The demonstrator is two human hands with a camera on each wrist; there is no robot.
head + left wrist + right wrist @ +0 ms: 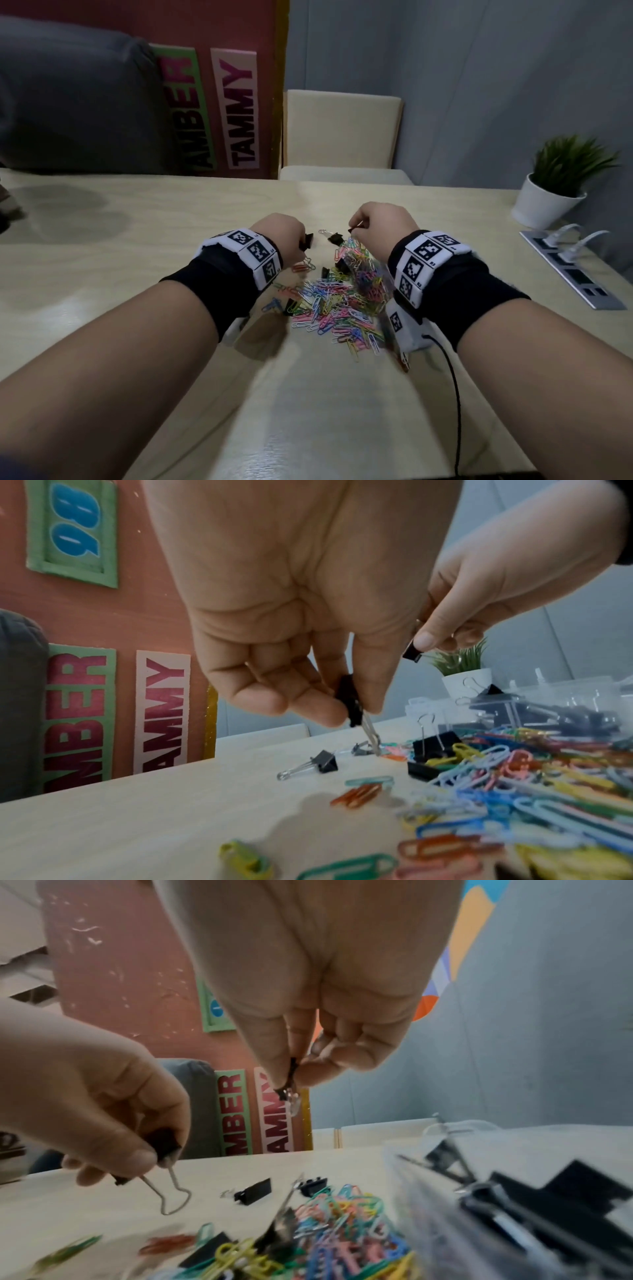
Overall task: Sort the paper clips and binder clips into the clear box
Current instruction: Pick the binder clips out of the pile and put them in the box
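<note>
A heap of coloured paper clips [334,310] lies on the pale wooden table [137,274], with loose black binder clips [323,761] at its far edge. My left hand [301,240] hovers over the heap's far left. It pinches a black binder clip [349,704] whose wire handles hang down. My right hand [354,228] pinches a smaller black binder clip [287,1087] above the clear box [548,704]. That box holds black binder clips in one part and coloured paper clips in another. My right wrist hides part of the box in the head view.
A potted plant [555,185] in a white pot and a grey power strip [575,270] sit at the table's right edge. A cream chair [342,137] stands behind the far edge. A black cable [452,394] runs from my right wrist toward me.
</note>
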